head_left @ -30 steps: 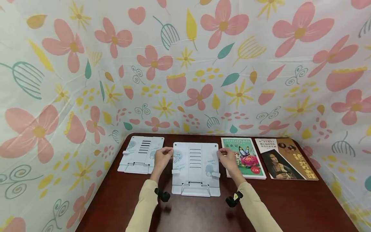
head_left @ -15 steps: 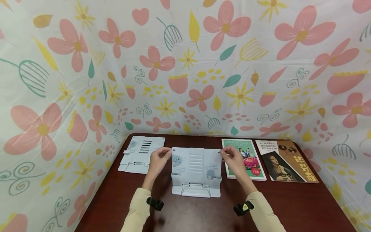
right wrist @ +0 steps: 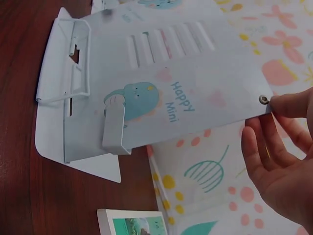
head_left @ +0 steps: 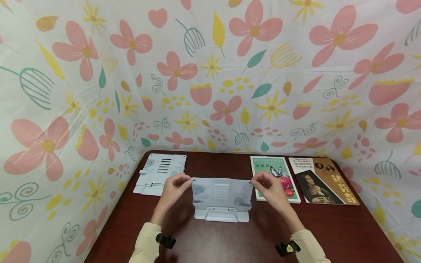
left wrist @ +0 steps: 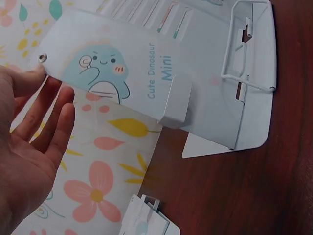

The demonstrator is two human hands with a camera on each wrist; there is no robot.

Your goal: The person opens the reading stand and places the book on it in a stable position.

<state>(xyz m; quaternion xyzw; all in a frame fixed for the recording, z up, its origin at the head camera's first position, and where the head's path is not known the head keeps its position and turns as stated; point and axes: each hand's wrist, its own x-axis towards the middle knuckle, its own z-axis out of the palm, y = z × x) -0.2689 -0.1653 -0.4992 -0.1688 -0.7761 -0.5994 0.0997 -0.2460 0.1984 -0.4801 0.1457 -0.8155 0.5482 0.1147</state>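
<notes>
A white metal book stand [head_left: 222, 193] with a dinosaur print stands mid-table, its slotted back panel tilted up from a flat base. My left hand [head_left: 173, 191] pinches the panel's upper left corner between thumb and fingers. At the upper right corner, my right hand [head_left: 271, 190] pinches the panel the same way. In the left wrist view, the thumb lies beside a rivet and the words "Cute Dinosaur Mini" show on the panel [left wrist: 146, 63]. "Happy Mini" is printed near the right side clip [right wrist: 115, 129]. A wire holder [head_left: 221, 214] sits along the base's front.
A second white book stand [head_left: 161, 170] lies folded flat at the back left. On the right are a green book [head_left: 260, 160] with a butterfly cover and a brown book [head_left: 332, 179] with a portrait. A floral cloth [head_left: 210, 91] hangs behind the dark red table [head_left: 213, 241].
The stand's back panel has swung up from lying flat to steeply tilted, its top edge coming towards me. Both hands have moved up and nearer with its corners.
</notes>
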